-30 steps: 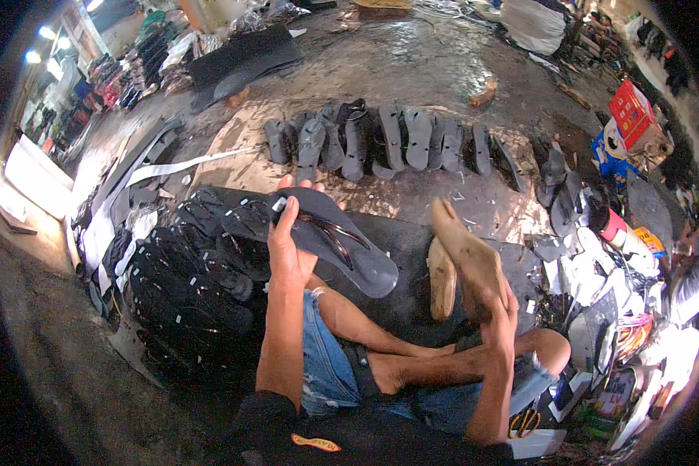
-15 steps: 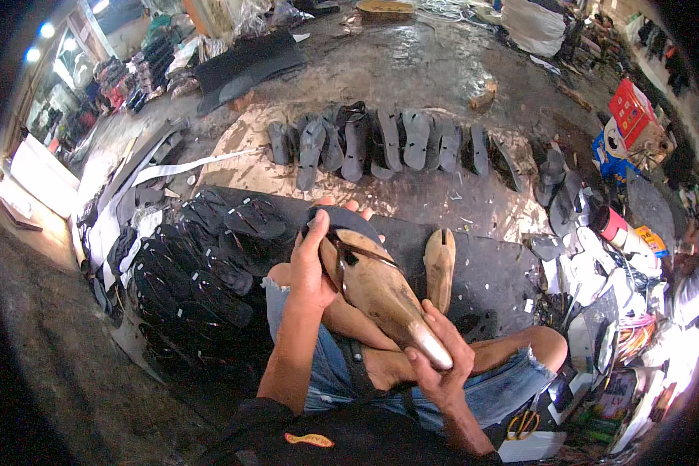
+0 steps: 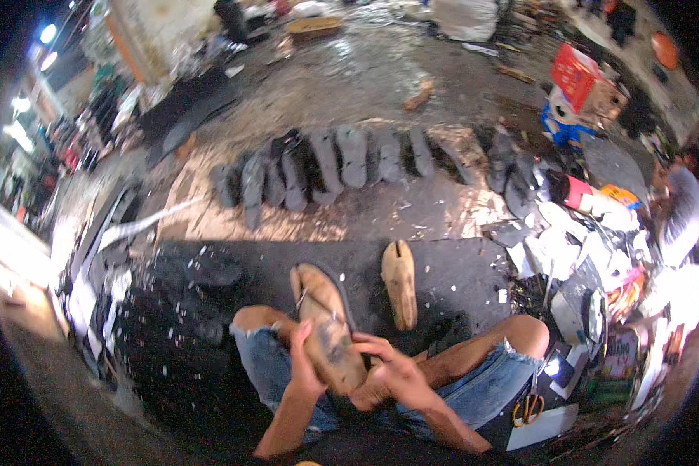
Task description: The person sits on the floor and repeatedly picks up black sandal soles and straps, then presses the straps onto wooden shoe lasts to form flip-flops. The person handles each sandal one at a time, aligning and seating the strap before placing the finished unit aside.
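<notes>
A wooden shoe last (image 3: 324, 295) lies tilted over my lap, its toe end away from me. A thin dark strap crosses its front, and a dark sandal sole (image 3: 343, 297) shows along its right edge. My left hand (image 3: 306, 365) grips the last's near left side, thumb on top. On the opposite side my right hand (image 3: 396, 374) has bent fingers pressed to the last's edge. A second wooden last (image 3: 398, 286), slotted at its far end, rests on the black mat ahead of my right hand.
Several grey sandal soles (image 3: 352, 158) stand in a row beyond the black mat (image 3: 474, 268). Dark sandals (image 3: 202, 311), blurred, are heaped at left. Yellow-handled scissors (image 3: 528, 410) lie by my right knee. Scraps (image 3: 559, 252), a red box (image 3: 575, 78) and another person (image 3: 682, 206) are at right.
The last has been lowered and turned, its toe end now pointing away. My right hand has moved from its narrow end to its side. The head view has shifted right.
</notes>
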The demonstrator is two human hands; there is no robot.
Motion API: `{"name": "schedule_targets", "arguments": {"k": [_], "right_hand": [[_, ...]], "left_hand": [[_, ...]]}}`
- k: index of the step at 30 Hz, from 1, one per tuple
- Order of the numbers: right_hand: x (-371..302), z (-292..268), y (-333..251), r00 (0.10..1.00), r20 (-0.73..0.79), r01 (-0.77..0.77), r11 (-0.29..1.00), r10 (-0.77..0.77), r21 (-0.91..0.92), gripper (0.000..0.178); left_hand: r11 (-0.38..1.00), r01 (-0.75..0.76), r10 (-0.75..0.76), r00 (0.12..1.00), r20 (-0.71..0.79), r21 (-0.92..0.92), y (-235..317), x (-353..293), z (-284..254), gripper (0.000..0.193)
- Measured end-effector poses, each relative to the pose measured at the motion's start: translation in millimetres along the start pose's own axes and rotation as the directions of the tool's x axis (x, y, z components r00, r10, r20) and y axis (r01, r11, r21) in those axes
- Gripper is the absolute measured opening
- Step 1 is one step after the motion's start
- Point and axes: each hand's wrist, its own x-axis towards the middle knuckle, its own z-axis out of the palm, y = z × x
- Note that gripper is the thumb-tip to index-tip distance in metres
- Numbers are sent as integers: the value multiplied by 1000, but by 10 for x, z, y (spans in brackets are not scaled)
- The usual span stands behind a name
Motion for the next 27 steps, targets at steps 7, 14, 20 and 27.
{"name": "schedule_targets", "arguments": {"k": [7,14,20,27], "right_hand": [[-26,130,364,932,-212,-255,948,294,191,39],[-495,185,438,802,102,-503,573,589,647,36],[-343,382,719,764,-290,-213,650,576,730,45],[-111,220,-204,966,-243,-80,996,87,40,141]], "left_hand": [[998,14,-12,999,-31,62,36,-275,233,73],[983,-80,11,922,386,163,-83,-474,21,74],[776,-242,123,964,236,583,-69,-453,290,71],[714,-267,106,955,277,647,-70,-279,321,59]]}}
